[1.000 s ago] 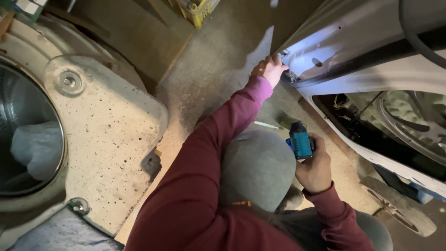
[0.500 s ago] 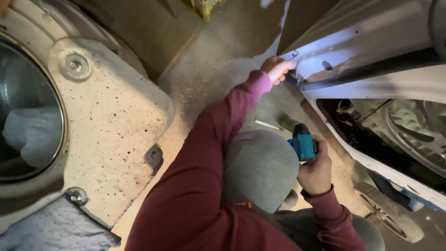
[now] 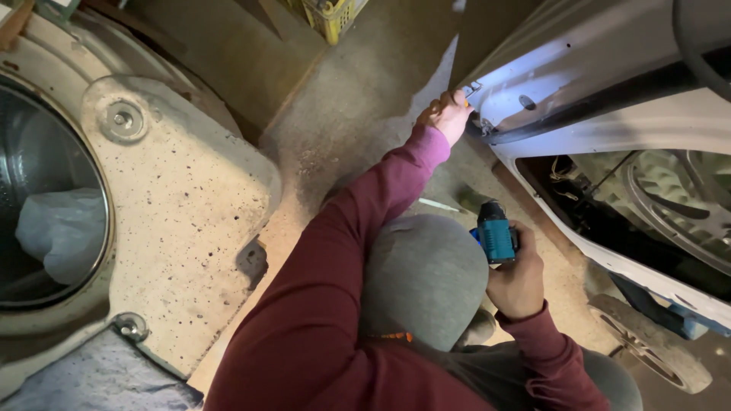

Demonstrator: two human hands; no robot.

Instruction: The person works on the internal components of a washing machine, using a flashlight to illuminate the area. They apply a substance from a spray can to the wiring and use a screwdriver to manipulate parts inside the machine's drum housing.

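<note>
My left hand [image 3: 448, 114] reaches forward in a maroon sleeve and grips the lower corner of a white washing machine cabinet [image 3: 579, 84], fingers closed on its metal edge. My right hand [image 3: 518, 278] rests beside my grey-trousered knee [image 3: 422, 278] and holds a teal cordless screwdriver [image 3: 495, 232], which points toward the machine. The cabinet's side is off, showing a belt pulley [image 3: 678, 202] and wiring inside.
A removed washer tub with a concrete counterweight [image 3: 175, 221] and a steel drum opening [image 3: 46, 205] lies at my left. A yellow crate [image 3: 331, 15] stands at the far top. A thin tool [image 3: 438, 204] lies on the dusty concrete floor [image 3: 358, 99]. A wheel [image 3: 647, 342] is at lower right.
The view has shifted slightly. My left hand has stayed on the cabinet corner and my right hand keeps the screwdriver in about the same spot.
</note>
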